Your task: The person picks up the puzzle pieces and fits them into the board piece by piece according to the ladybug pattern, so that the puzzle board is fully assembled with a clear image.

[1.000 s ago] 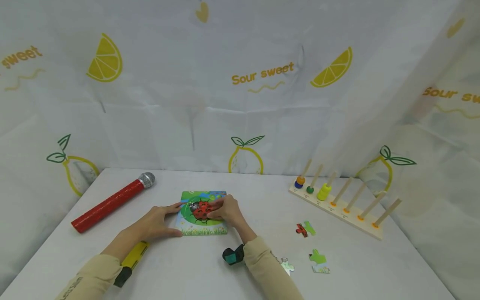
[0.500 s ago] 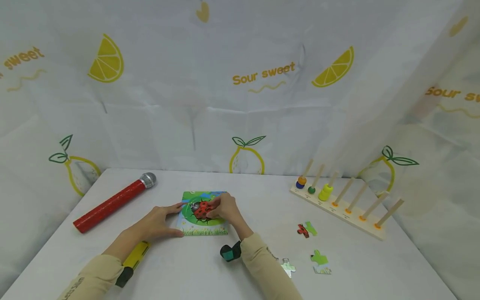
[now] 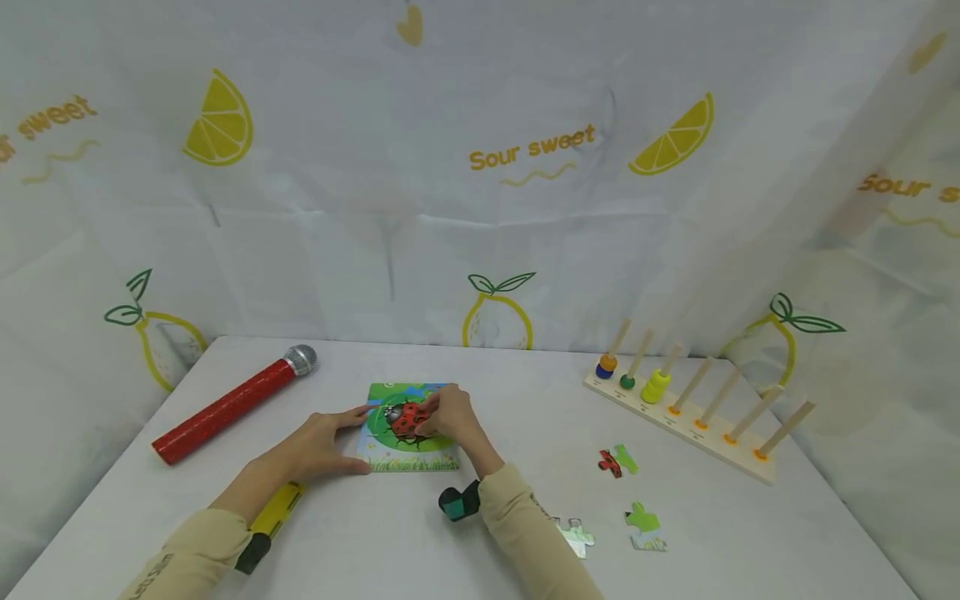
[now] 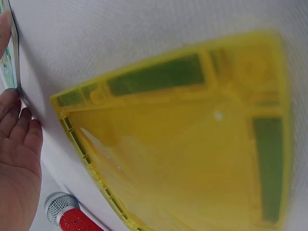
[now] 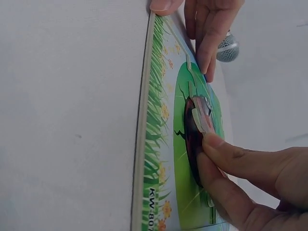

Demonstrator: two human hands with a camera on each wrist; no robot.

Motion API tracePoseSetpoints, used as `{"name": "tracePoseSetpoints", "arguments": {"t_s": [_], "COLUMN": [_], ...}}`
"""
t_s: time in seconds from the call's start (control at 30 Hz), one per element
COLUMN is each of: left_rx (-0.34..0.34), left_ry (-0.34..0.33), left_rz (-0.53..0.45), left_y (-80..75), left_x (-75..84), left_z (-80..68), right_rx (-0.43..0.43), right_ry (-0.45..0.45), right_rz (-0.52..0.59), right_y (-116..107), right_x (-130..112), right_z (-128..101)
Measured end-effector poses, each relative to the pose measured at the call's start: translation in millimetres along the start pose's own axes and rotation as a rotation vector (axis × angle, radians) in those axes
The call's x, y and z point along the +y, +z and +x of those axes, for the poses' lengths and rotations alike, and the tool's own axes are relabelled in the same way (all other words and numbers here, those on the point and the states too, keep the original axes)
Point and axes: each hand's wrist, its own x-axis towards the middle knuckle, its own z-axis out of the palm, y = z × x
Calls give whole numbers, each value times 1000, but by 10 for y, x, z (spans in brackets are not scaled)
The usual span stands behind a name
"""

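White lemon-print curtain [image 3: 375, 225] behind white tbl [image 3: 375, 542]. Head cam: puzzle board [image 3: 412, 465] mid-tbl, L hand [image 3: 315, 450] spread wide at its left edge, R hand [image 3: 453, 415] over its centre; mic [image 3: 228, 408] nr tbl's left edge. L-wrist cam: L hand touching board. R-wrist cam: R hand pinching a puzzle pc [image 5: 201, 120] at the ladybug [image 5: 191, 147].

A red microphone [image 3: 225, 412] with a silver head [image 3: 302, 359] lies slantwise on the left of a white desk [image 3: 375, 537], a yellow see-through panel [image 4: 183, 159] nearer the front. At right stands a wooden peg rack [image 3: 686, 426] with coloured beads [image 3: 656, 387]; behind hangs a white lemon-print curtain [image 3: 337, 258].
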Motion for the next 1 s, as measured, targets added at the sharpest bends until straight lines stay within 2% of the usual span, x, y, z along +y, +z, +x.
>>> {"name": "tracePoseSetpoints", "arguments": {"t_s": [0.23,0.47,0.67,1.0], "left_rx": [0,-1,6,6], "left_ry": [-8,-22,7,8], "left_rz": [-5,8,-6,-5], "left_y": [2,9,11,23], "left_x": [-2,-12,-7,0], "left_z": [-10,-14,-1,6], "right_rx": [10,1,-3,17], "right_ry": [14,-39,-54,-80], "right_rz": [-30,-61,-14,28], "right_y": [34,34,13,-19], "right_x": [27,55,58,77], "right_z": [-2,-6,-18,-78]}}
